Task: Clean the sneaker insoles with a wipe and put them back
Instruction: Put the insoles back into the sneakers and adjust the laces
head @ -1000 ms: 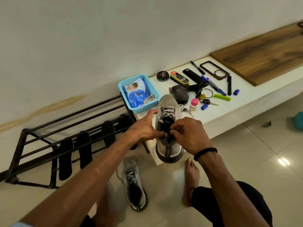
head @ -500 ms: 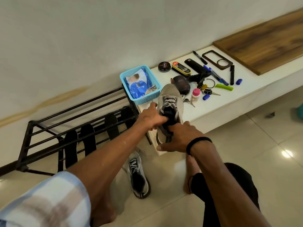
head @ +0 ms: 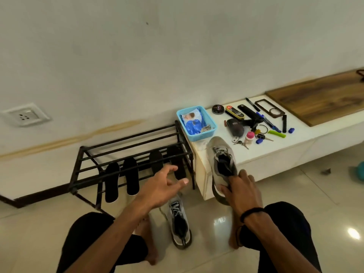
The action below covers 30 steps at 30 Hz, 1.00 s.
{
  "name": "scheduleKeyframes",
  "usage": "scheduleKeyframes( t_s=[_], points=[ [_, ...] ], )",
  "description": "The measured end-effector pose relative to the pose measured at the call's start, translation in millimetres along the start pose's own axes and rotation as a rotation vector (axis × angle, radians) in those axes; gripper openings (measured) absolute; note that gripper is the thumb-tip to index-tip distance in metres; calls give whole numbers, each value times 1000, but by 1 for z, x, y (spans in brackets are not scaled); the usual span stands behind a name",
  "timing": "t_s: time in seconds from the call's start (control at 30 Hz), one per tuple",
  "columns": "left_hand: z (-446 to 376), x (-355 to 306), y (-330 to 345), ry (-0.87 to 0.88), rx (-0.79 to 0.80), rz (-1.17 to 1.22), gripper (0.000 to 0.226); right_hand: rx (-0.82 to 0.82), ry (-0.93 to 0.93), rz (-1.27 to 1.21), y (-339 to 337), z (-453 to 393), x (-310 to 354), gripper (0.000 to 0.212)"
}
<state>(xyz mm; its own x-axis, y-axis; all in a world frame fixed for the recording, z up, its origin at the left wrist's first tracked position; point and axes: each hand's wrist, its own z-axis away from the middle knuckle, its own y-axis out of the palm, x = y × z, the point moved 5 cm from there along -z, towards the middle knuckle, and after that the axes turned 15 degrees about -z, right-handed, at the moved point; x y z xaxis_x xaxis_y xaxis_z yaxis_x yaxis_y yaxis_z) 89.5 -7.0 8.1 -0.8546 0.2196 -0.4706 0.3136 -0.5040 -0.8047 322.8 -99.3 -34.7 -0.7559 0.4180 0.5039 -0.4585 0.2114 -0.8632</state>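
Insoles, four of them, hang dark on the rack (head: 110, 152): two (head: 112, 182) (head: 131, 177) low toward its left, one (head: 156, 160) further right, and a fourth (head: 177, 164) partly hidden behind the left hand (head: 163, 186). One sneaker (head: 222, 164) lies on the counter (head: 295, 142) edge, heel overhanging toward the person, and the right hand (head: 243, 191) grips its heel, fingers curled over the collar. The left hand is free, fingers spread and loosely bent, reaching toward the rack and touching nothing I can make out. A second sneaker (head: 180, 221) stands on the floor between the bare feet.

With all four insoles out of the shoes, removal looks finished. Whether they have been wiped cannot be told; no wipe is in either hand. The likely step in hand is fetching an insole for the held sneaker, so putting them back seems to be what is left, at least for these two shoes.

A blue basket (head: 210, 131) on the counter holds a blue-and-white packet (head: 192, 123), probably the wipes; its print is unreadable. Beyond it sit a round black tin (head: 218, 109) with illegible lettering, a yellow-edged brush (head: 234, 112), pens, keys (head: 262, 135) and a small pink-capped bottle (head: 249, 137). No brand can be read.
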Motion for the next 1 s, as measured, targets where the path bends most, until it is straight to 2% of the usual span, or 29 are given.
scheduleKeyframes(
  t_s=[0.2,0.33,0.47,0.6,0.73,1.0],
  points=[
    [64,30,32,24,-28,148,54,9,-123,-22,3,85,8,32],
    [86,37,65,54,16,152,50,25,-157,20,5,117,16,35],
    [92,56,83,13,67,132,41,63,-150,50,9,138,23,38],
    [86,72,102,-42,109,104,24,148,-162,89,20,140,28,39],
    [70,76,127,-23,210,24,31,239,-142,137,46,134,20,36],
    [31,96,179,-168,285,61,30,472,-151,312,116,88,2,46]
  ],
)
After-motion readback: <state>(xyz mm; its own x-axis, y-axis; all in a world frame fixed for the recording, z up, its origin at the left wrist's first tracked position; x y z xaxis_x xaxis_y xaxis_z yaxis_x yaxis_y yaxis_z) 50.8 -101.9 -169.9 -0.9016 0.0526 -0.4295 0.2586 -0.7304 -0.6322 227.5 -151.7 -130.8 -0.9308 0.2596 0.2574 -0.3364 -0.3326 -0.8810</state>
